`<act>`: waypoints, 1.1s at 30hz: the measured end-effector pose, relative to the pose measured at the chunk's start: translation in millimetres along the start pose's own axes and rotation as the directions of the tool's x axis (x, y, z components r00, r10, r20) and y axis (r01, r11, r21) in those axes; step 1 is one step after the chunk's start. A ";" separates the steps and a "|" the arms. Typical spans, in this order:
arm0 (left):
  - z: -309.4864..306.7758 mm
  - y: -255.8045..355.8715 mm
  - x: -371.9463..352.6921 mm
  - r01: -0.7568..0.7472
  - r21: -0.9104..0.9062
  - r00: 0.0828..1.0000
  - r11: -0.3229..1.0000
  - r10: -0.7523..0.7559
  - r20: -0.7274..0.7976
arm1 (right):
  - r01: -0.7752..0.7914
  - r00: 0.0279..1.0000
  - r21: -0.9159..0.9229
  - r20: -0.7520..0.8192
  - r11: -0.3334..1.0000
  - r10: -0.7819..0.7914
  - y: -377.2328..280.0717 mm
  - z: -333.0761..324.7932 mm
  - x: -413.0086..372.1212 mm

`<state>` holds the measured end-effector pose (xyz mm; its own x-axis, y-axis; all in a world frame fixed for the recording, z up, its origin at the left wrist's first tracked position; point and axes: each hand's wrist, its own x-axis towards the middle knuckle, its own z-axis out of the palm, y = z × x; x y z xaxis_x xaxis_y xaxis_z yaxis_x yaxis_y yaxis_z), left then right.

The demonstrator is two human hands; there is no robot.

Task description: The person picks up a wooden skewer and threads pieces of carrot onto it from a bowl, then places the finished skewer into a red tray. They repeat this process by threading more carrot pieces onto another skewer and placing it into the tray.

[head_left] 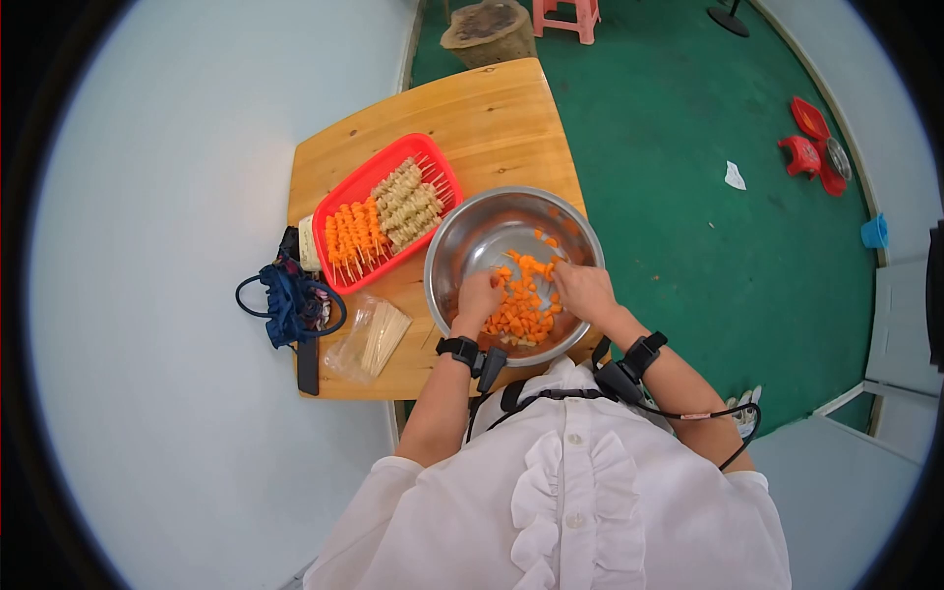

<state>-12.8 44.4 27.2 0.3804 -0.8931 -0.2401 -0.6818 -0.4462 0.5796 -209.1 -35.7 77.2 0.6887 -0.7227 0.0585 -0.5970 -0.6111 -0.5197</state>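
Inside a steel bowl (444, 265) lie many diced orange carrot pieces (521, 317), with a few pale bits near the front rim. My right hand (582, 290) is over the bowl's right side, fingers pinched at the end of a short row of carrot pieces (531, 265) that appears threaded on a skewer; the stick itself hardly shows. At the left inside of the bowl, my left hand (480, 298) has its fingers curled close to the carrot pieces. What its fingertips hold, if anything, is hidden.
Left of the bowl, a red tray (369, 175) holds finished-looking orange skewers (354, 236) and beige skewers (408, 205). A plastic bag of bare sticks (382, 339), a dark phone-like object (308, 366) and a blue handbag (287, 300) lie along the table's (492, 98) left side.
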 end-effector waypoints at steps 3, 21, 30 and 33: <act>-4.7 -5.2 5.1 0.262 -0.615 0.956 0.744 -0.289 0.057 | 0.029 0.999 0.041 -0.027 0.999 -0.028 2.2 -0.7 -1.1; 0.6 5.5 -1.3 0.186 -0.893 0.929 0.411 -0.368 0.024 | 0.171 0.985 0.035 -0.047 0.985 -0.169 6.6 1.1 -4.8; 2.9 6.1 -0.4 0.152 -0.856 0.933 0.493 -0.358 -0.040 | 0.186 0.982 0.023 -0.037 0.982 -0.185 4.9 -1.4 -4.8; 3.8 7.4 -1.5 0.092 -0.790 0.939 0.607 -0.316 -0.133 | 0.187 0.982 0.019 -0.025 0.982 -0.187 4.0 -2.6 -4.5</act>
<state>-20.8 42.2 28.9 0.6558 -0.6904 -0.3052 0.1149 -0.3083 0.9443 -215.6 -35.7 77.1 0.7776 -0.6038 0.1756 -0.4499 -0.7293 -0.5154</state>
